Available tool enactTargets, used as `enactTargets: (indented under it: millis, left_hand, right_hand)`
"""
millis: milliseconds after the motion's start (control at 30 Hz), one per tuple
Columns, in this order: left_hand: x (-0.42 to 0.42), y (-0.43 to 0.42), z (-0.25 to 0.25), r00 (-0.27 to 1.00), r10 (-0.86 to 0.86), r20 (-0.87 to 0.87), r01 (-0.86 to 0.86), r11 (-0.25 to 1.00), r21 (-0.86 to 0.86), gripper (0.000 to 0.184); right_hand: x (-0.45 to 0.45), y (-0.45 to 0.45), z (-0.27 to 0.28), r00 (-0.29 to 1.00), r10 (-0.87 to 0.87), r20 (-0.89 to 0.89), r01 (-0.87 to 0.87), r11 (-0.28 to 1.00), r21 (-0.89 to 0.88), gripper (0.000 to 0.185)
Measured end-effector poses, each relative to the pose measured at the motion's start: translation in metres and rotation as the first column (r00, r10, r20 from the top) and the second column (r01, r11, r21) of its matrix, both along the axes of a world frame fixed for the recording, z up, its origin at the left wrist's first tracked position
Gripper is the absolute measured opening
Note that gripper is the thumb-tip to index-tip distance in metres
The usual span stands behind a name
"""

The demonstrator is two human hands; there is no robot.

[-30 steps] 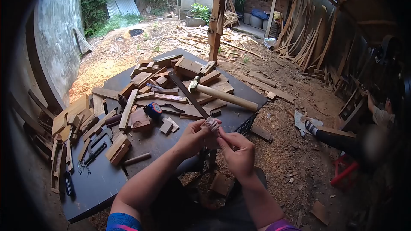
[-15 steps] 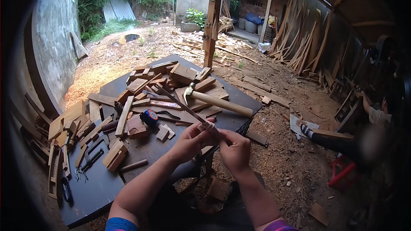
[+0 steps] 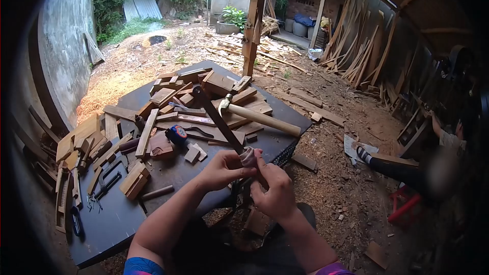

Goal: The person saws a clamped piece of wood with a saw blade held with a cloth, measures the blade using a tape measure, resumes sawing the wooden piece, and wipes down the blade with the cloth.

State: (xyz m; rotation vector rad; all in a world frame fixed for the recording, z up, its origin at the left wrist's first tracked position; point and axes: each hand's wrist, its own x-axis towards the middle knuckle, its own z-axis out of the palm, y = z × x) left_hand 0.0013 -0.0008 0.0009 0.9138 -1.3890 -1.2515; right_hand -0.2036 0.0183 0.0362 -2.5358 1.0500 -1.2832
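Note:
Both hands are together over the near edge of the dark table. Between them is a long, dark, flat metal blade [image 3: 216,117] with a rounded end that seems to have a hole, and a pale wrapping around its grip. My left hand [image 3: 226,169] pinches the wrapped part with thumb and fingers. Closed around the lower end of the grip, my right hand [image 3: 275,188] hides most of it. Behind the blade lies a claw hammer [image 3: 262,119] with a wooden handle. A blue and red tape measure [image 3: 177,134] rests left of the blade.
Wood offcuts [image 3: 163,97] pile over the table [image 3: 109,229]. A C-clamp [image 3: 108,181], a wooden rod [image 3: 157,192] and a dark blue-handled tool [image 3: 76,220] lie at left. A wooden post [image 3: 251,35] stands behind. Another person sits at right near a red stool [image 3: 405,206].
The blade has turned so its flat face shows and its far end points higher. My right hand has rolled over the grip, and my left hand has shifted slightly.

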Motion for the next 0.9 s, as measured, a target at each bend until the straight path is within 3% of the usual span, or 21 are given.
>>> enactTargets:
  millis: [67, 100, 200, 233, 267, 333, 367, 400, 467, 500, 533, 600, 633, 767, 900]
  left_hand:
    - [0.000, 0.010, 0.021, 0.983, -0.184, -0.008, 0.183, 0.981, -0.067, 0.029]
    - [0.002, 0.010, 0.022, 0.978, -0.210, -0.015, 0.209, 0.977, -0.028, 0.026]
    - [0.007, 0.006, 0.015, 0.986, -0.161, 0.040, 0.164, 0.983, -0.088, 0.028]
    - [0.003, 0.007, 0.017, 0.989, -0.149, 0.021, 0.150, 0.986, -0.074, 0.026]
    - [-0.003, 0.011, 0.020, 0.991, -0.135, -0.005, 0.134, 0.990, -0.046, 0.024]
    - [-0.009, 0.012, 0.019, 0.954, 0.022, 0.299, 0.008, 0.995, -0.098, 0.017]
    - [-0.014, 0.008, 0.001, 0.992, 0.008, 0.129, 0.008, 0.993, -0.122, 0.019]
    - [-0.016, 0.006, 0.007, 0.993, 0.016, 0.118, -0.001, 0.991, -0.131, 0.019]
    - [-0.013, 0.008, 0.020, 0.806, 0.302, 0.508, 0.007, 0.854, -0.519, 0.015]
    - [-0.006, 0.005, 0.015, 0.758, 0.383, 0.529, -0.037, 0.834, -0.551, 0.013]
    - [-0.002, 0.000, 0.012, 0.760, 0.393, 0.518, -0.057, 0.834, -0.549, 0.013]
    - [0.004, -0.008, 0.005, 0.702, 0.525, 0.481, -0.183, 0.786, -0.591, 0.016]
    - [0.007, -0.011, 0.001, 0.689, 0.514, 0.511, -0.161, 0.796, -0.584, 0.013]
    - [-0.001, -0.005, 0.003, 0.654, 0.478, 0.586, -0.170, 0.848, -0.502, 0.015]
    - [-0.002, 0.002, 0.004, 0.609, 0.428, 0.668, -0.201, 0.898, -0.392, 0.020]
  right_hand:
    - [-0.009, -0.002, 0.009, 0.935, 0.265, 0.236, -0.328, 0.898, 0.294, 0.064]
    - [-0.012, -0.006, 0.008, 0.892, 0.351, 0.283, -0.430, 0.853, 0.296, 0.062]
    - [-0.012, -0.006, 0.002, 0.907, 0.306, 0.288, -0.403, 0.827, 0.392, 0.058]
    - [-0.011, -0.005, 0.002, 0.914, 0.301, 0.271, -0.383, 0.858, 0.341, 0.052]
    - [-0.012, -0.001, 0.011, 0.928, 0.287, 0.240, -0.365, 0.832, 0.418, 0.044]
    - [-0.013, 0.000, 0.008, 0.953, 0.206, 0.222, -0.296, 0.788, 0.539, 0.037]
    - [-0.016, -0.002, 0.002, 0.931, 0.231, 0.283, -0.354, 0.762, 0.543, 0.032]
    - [-0.023, -0.004, 0.002, 0.932, 0.240, 0.271, -0.354, 0.764, 0.539, 0.032]
    - [-0.047, -0.007, 0.002, 0.987, 0.146, 0.066, -0.157, 0.806, 0.571, 0.030]
    - [-0.059, -0.009, 0.000, 0.992, 0.105, 0.065, -0.123, 0.815, 0.566, 0.030]
    - [-0.068, -0.008, 0.002, 0.992, 0.119, 0.051, -0.127, 0.812, 0.569, 0.030]
    - [-0.083, 0.001, 0.004, 0.981, 0.067, -0.183, 0.068, 0.764, 0.642, 0.031]
    - [-0.087, 0.004, -0.004, 0.958, 0.112, -0.265, 0.077, 0.788, 0.611, 0.039]
    - [-0.089, 0.012, -0.018, 0.948, 0.188, -0.256, -0.020, 0.840, 0.543, 0.058]
    - [-0.084, 0.008, -0.009, 0.915, 0.170, -0.365, 0.016, 0.891, 0.454, 0.057]
